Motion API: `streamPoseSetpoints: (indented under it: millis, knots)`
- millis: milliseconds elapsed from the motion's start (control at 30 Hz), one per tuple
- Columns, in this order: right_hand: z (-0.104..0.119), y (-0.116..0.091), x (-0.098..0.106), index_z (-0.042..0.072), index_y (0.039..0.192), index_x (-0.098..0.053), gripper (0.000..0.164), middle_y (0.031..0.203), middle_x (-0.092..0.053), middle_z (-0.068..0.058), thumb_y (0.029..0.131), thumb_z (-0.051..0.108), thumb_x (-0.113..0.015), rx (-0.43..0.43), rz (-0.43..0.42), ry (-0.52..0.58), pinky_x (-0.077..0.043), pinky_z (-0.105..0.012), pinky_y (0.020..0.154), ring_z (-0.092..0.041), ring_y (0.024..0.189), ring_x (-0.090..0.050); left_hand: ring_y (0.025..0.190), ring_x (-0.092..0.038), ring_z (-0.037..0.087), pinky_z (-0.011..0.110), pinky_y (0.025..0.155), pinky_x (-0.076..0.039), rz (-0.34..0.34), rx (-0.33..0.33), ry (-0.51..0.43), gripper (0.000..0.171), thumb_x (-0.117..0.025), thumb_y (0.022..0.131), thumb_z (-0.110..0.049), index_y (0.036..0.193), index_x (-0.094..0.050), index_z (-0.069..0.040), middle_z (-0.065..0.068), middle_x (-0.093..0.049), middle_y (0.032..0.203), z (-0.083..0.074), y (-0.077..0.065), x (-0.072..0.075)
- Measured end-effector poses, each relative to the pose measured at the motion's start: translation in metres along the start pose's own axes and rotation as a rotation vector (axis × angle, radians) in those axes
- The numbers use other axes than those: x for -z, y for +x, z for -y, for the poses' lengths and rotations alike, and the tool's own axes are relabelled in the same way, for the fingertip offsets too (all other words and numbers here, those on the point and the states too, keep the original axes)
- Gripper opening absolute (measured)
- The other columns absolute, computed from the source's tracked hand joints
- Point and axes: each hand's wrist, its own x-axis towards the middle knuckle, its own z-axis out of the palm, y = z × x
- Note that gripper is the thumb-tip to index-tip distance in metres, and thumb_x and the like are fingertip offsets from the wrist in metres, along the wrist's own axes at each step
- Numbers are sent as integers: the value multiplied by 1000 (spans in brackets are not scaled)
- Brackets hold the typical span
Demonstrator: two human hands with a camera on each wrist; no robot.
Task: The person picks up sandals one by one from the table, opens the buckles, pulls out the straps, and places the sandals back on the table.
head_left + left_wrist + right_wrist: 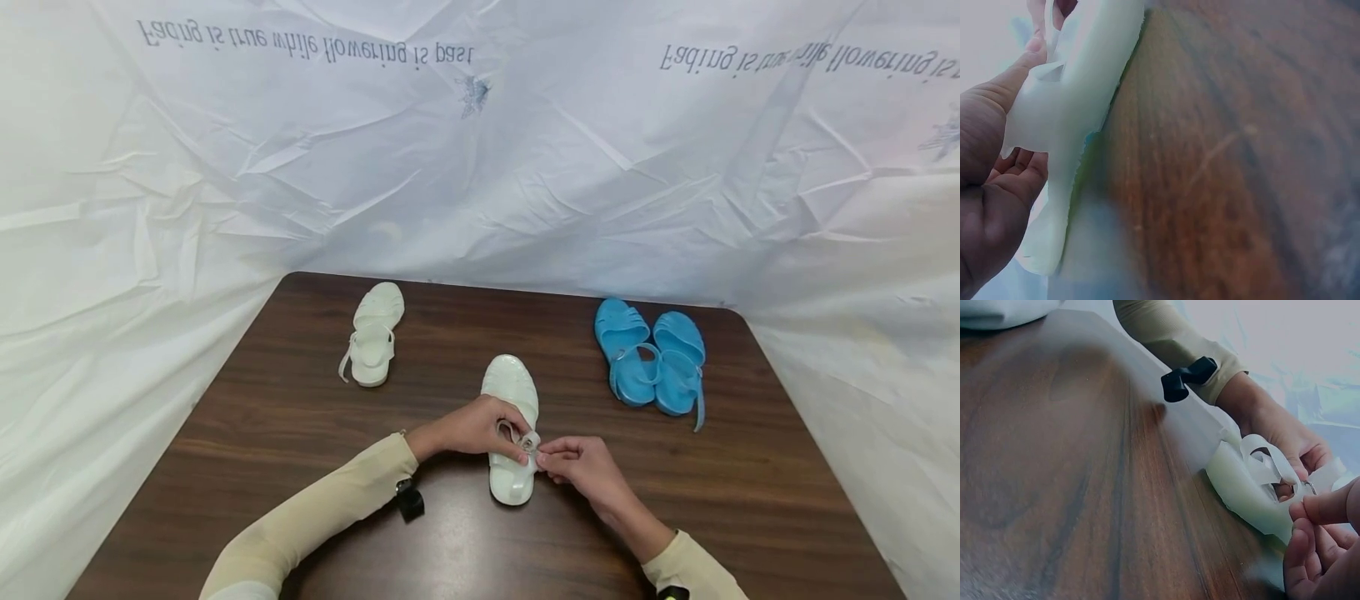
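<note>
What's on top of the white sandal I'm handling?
Your left hand is over the white sandal, gripping it near the buckle; your right hand pinches the strap from the side. The part under your left hand is hidden.

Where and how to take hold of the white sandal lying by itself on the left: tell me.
Take the white sandal by its front part, probably best from above, gripping across its width. It lies sole down, toe pointing away from the head camera, so the raised top faces up. The loose strap end trails left of the heel and would likely give a floppy hold.
</note>
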Motion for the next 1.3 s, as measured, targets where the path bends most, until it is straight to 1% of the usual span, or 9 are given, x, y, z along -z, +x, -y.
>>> streamPoseSetpoints:
  millis: [200, 333, 467, 633, 733, 833, 1033, 1133, 1300]
  knots:
    - [1, 2, -3, -5, 106, -75, 21, 87, -76, -8, 93, 12, -75, -3, -43, -30, -54, -27, 67, -15, 77, -66, 80, -64, -3, 20, 74, -56, 3, -20, 1, 27, -88, 82, -22, 103, -78, -9, -2, -74, 99, 0, 0, 0]
    - [3, 1, -3, -4, 104, -76, 21, 86, -75, -8, 92, 13, -77, 25, -54, -64, -53, -27, 64, -15, 75, -64, 80, -64, -2, 20, 74, -56, 6, -31, -2, 26, -88, 82, -22, 103, -78, -10, -2, -74, 99, 0, 0, -1]
    - [2, -1, 0, -2, 107, -76, 25, 87, -75, -8, 92, 18, -78, 56, -26, -113, -52, -28, 62, -16, 74, -63, 80, -64, -2, 20, 74, -56, -2, -29, -2, 27, -88, 82, -22, 103, -78, -9, -3, -74, 99, 1, 0, -2]
    - [-3, -4, 4, -4, 110, -74, 31, 89, -76, -11, 96, 24, -74, 32, 37, -114, -55, -32, 63, -18, 75, -65, 81, -65, -2, 20, 75, -56, -3, -27, 1, 27, -88, 82, -23, 104, -79, -10, -2, -74, 100, 1, -1, -2]
    - [-5, -6, 4, -3, 109, -75, 32, 91, -76, -11, 96, 26, -74, 34, 41, -118, -56, -31, 64, -18, 76, -66, 81, -65, -1, 21, 75, -56, -10, -28, -2, 27, -88, 82, -22, 104, -78, -9, -1, -74, 100, 2, -1, -2]
    - [-5, -6, 1, -1, 108, -76, 30, 90, -76, -9, 95, 26, -75, 46, 13, -124, -55, -30, 63, -17, 76, -65, 81, -65, -2, 20, 75, -56, -15, -22, -1, 27, -88, 82, -22, 103, -78, -9, -1, -74, 100, 3, -2, -3]
    - [0, -7, -9, 4, 93, -80, 17, 80, -74, -4, 88, 20, -80, 32, -104, -123, -51, -26, 62, -14, 74, -63, 80, -65, -2, 21, 74, -56, -12, -24, 6, 27, -88, 81, -25, 103, -80, -11, -3, -74, 99, 3, -1, -2]
    - [2, -8, -14, 4, 91, -80, 13, 79, -74, -4, 86, 16, -81, 45, -157, -106, -51, -25, 62, -13, 72, -63, 79, -65, -3, 20, 73, -56, -16, -23, 25, 28, -89, 81, -27, 103, -80, -11, -3, -74, 99, 3, 0, -1]
    - [5, -7, -18, 4, 89, -80, 11, 79, -74, -5, 83, 13, -82, 52, -183, -73, -51, -25, 61, -13, 70, -62, 77, -64, -4, 19, 72, -56, -18, -7, 40, 30, -90, 79, -26, 102, -79, -10, -3, -74, 97, 1, 0, -1]
